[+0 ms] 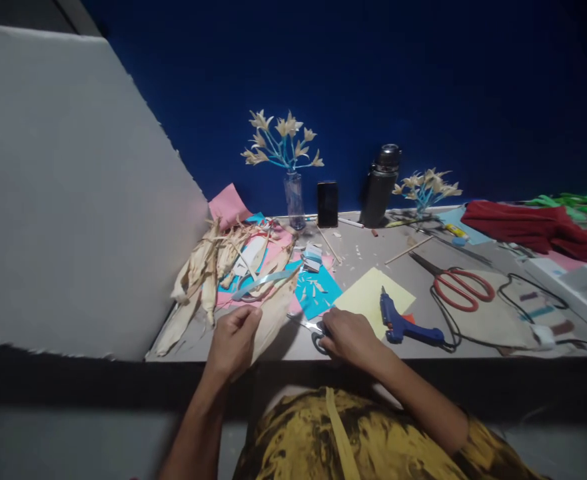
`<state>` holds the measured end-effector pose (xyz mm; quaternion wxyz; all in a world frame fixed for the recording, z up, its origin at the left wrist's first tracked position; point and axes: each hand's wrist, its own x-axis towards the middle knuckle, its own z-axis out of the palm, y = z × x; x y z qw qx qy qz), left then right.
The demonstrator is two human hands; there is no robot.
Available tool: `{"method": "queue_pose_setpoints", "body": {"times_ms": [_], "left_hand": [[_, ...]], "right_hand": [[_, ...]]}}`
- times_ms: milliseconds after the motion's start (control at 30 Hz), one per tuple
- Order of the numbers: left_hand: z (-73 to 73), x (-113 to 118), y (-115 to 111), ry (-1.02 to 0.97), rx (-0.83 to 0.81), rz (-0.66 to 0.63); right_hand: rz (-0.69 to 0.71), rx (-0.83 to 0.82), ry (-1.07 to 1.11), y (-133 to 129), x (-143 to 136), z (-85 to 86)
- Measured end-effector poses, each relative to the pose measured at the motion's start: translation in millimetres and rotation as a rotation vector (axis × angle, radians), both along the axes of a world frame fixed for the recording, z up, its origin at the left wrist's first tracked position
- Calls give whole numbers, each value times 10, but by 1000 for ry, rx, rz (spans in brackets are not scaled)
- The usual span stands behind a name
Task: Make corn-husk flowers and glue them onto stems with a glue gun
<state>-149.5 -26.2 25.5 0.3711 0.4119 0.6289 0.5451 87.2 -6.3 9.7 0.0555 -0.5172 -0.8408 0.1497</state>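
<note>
My left hand [234,339] is closed, its thumb and fingers pinching the edge of a pale dried corn husk [277,315]. The husk stretches up and to the right from the fingertips. Just right of it, my right hand [352,335] has its fingers curled over the handles of small scissors [317,341]. Their blades point left toward the husk, and part of the handle is hidden under the fingers. Beyond the scissors, small cut husk pieces lie on a blue paper sheet [318,308]. A yellow paper sheet [373,293] lies beside my right hand.
A blue glue gun [403,325] and red-handled scissors [460,287] lie on the right. More corn husks [206,273] are heaped at left by the white wall. A glass vase [294,200] with husk flowers, a phone [328,204] and a dark flask [380,190] stand at the back.
</note>
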Motion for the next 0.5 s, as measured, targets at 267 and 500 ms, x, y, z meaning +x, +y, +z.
{"method": "queue_pose_setpoints", "body": {"times_ms": [267,500], "left_hand": [[23,-300,-133,62,-74,-261],[332,-214,-94,194,1,-463]], "right_hand": [[-150,-470,529,-78,458,56],[-69,-740,707,-339,846,123]]}}
